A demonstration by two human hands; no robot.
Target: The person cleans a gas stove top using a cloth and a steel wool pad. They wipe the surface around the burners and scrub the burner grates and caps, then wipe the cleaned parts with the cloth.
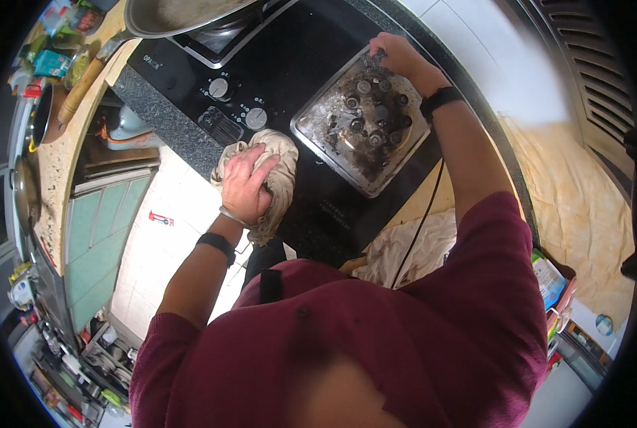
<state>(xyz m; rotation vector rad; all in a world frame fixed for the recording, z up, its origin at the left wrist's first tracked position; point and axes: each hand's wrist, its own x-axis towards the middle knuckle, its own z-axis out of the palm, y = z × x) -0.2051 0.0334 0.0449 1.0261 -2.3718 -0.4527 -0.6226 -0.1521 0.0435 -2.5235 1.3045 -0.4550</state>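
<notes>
My left hand presses with spread fingers on a crumpled beige cloth at the front edge of a black glass gas cooktop, beside its two round control knobs. My right hand is at the upper corner of a stained metal burner tray, fingers bent around a small dark grey mesh-like thing, perhaps a scouring pad. Dark burnt residue and several round burner parts show in the tray's middle.
A wok with a wooden handle stands over the other burner at the top left. A dark cable hangs by the cooktop's right edge, over a whitish cloth. Bowls and packets crowd the left counter.
</notes>
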